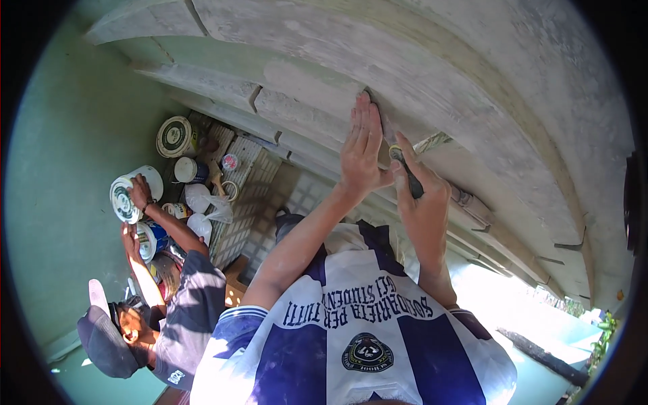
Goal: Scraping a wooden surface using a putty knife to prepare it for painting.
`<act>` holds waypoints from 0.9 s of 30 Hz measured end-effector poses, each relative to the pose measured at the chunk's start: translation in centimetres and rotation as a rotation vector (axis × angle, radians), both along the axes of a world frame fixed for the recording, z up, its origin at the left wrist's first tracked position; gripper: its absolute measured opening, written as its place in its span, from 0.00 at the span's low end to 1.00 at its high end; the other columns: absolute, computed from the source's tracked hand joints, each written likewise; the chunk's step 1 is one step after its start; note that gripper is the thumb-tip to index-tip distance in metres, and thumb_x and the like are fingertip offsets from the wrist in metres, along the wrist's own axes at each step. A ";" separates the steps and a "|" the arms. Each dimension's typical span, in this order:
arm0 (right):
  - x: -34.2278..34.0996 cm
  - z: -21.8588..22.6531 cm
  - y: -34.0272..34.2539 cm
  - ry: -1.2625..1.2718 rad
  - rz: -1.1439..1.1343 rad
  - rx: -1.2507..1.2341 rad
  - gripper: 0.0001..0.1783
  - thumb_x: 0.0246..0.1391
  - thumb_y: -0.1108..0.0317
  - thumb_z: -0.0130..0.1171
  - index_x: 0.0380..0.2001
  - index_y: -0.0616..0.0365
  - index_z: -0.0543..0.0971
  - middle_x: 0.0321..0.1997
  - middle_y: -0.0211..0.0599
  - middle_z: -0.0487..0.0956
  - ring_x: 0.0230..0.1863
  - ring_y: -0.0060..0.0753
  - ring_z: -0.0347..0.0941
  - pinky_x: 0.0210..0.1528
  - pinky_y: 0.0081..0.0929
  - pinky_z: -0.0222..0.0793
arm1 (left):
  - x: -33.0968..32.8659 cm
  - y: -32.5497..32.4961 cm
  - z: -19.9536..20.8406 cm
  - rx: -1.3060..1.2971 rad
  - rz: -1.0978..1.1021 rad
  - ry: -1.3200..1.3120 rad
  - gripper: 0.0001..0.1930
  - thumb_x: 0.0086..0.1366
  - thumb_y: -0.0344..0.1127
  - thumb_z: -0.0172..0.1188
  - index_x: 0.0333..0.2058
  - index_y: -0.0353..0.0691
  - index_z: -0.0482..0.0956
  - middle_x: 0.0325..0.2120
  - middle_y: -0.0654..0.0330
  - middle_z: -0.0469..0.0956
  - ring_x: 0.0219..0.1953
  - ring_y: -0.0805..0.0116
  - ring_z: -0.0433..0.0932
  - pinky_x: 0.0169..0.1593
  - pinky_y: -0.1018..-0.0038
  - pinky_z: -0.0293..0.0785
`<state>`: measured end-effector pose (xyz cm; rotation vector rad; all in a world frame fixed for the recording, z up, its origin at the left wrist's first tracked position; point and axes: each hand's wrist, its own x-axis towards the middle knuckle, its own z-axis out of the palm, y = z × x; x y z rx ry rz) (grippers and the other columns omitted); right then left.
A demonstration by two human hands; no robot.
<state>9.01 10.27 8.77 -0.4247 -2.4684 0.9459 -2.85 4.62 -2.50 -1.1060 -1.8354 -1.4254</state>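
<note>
My right hand point(424, 199) is wrapped round the dark handle of a putty knife point(412, 177), with the index finger stretched along it. Past a yellowish collar, its thin grey blade runs up against the pale plastered surface point(324, 81) of a stepped, curved structure. My left hand point(362, 145) lies flat beside the blade, its fingers straight and close together, fingertips at the blade's far end. Nothing shows in the left palm, whose underside is hidden.
At the left, a co-worker in a cap point(108, 341) has both hands on a white lidded bucket point(125, 197). Several paint buckets, plastic bags point(200, 199) and a tape roll point(231, 191) stand on wooden boards. Plastered ledges point(196, 84) curve overhead; a green wall point(61, 202) closes the left side.
</note>
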 end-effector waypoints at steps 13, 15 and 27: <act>-0.6 0.3 -0.5 0.000 0.022 -0.073 0.22 0.58 0.73 0.59 0.57 0.57 0.77 0.42 0.53 0.83 0.35 0.39 0.82 0.40 0.28 0.74 | -0.7 -0.9 0.1 -0.078 0.025 -0.006 0.48 0.57 0.46 0.60 0.67 0.21 0.48 0.67 0.28 0.49 0.69 0.31 0.52 0.68 0.46 0.55; -2.0 -0.5 -0.7 0.068 0.040 -0.071 0.22 0.58 0.73 0.59 0.57 0.56 0.77 0.41 0.52 0.83 0.35 0.39 0.82 0.40 0.28 0.74 | -0.5 -0.4 -0.1 -0.006 0.018 -0.087 0.48 0.57 0.45 0.60 0.67 0.21 0.48 0.67 0.27 0.49 0.69 0.31 0.52 0.68 0.47 0.55; -2.9 1.0 -0.3 -0.013 0.034 -0.018 0.24 0.58 0.74 0.59 0.59 0.51 0.77 0.32 0.51 0.81 0.30 0.41 0.79 0.35 0.33 0.72 | -1.8 -0.1 0.4 0.023 0.074 -0.117 0.49 0.56 0.47 0.60 0.67 0.21 0.49 0.66 0.26 0.51 0.68 0.27 0.52 0.68 0.44 0.55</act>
